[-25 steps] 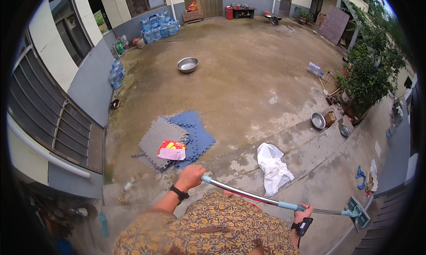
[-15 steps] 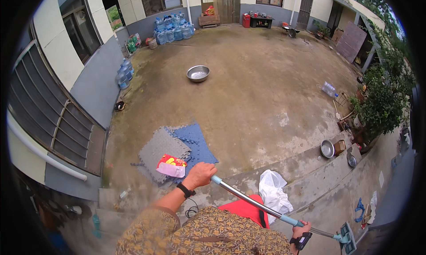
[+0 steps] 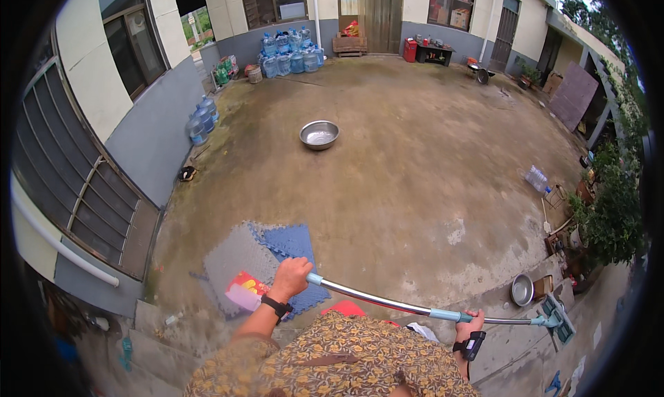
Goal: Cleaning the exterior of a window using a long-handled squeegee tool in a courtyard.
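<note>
Head view: stained concrete courtyard (image 3: pixel 415 182), grey-walled.

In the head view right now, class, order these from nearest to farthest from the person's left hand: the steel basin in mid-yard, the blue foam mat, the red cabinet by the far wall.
From the left hand:
1. Blue foam mat, just beyond the hand, on the ground.
2. Steel basin, mid-yard, ahead.
3. Red cabinet, against the far wall.

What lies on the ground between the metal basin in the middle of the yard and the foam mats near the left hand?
In the head view, only bare stained concrete lies between the metal basin and the foam mats.
</note>
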Action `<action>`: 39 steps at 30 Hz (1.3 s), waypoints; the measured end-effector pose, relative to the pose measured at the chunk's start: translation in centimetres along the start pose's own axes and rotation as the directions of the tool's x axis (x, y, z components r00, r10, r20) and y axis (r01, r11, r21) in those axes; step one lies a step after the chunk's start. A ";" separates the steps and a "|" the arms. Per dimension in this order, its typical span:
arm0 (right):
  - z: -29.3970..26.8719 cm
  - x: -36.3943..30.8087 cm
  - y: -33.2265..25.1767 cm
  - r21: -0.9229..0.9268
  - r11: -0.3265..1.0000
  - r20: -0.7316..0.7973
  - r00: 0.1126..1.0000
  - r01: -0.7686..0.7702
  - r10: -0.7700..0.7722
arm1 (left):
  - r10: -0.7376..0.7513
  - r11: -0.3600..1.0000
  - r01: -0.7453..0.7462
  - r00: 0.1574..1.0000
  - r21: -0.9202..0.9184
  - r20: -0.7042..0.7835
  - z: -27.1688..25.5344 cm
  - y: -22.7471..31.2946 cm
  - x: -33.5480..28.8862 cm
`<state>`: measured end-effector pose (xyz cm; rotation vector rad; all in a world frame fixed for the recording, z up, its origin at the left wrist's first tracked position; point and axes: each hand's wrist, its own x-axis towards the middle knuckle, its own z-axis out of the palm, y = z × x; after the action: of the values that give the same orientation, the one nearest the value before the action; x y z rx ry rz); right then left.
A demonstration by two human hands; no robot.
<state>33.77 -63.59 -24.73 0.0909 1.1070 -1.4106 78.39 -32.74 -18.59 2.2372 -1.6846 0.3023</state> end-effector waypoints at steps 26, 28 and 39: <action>48.3 28.1 25.9 0.192 0.981 0.149 0.988 -0.002 -0.028 | 0.088 0.993 -0.090 0.996 -0.075 -0.027 32.1 -29.0 49.9; 52.3 32.0 28.8 0.100 0.995 0.099 0.995 0.008 -0.018 | -0.006 0.999 0.004 0.999 -0.046 -0.040 33.4 -30.6 52.6; 82.0 41.4 43.0 -0.172 0.971 0.258 0.944 -0.163 0.204 | -0.270 0.962 0.271 0.962 0.027 -0.028 36.6 -41.5 66.3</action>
<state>104.57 -135.96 -31.38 -0.1039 0.9431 -1.1302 135.96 -95.22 -34.13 2.4386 -1.3471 0.2879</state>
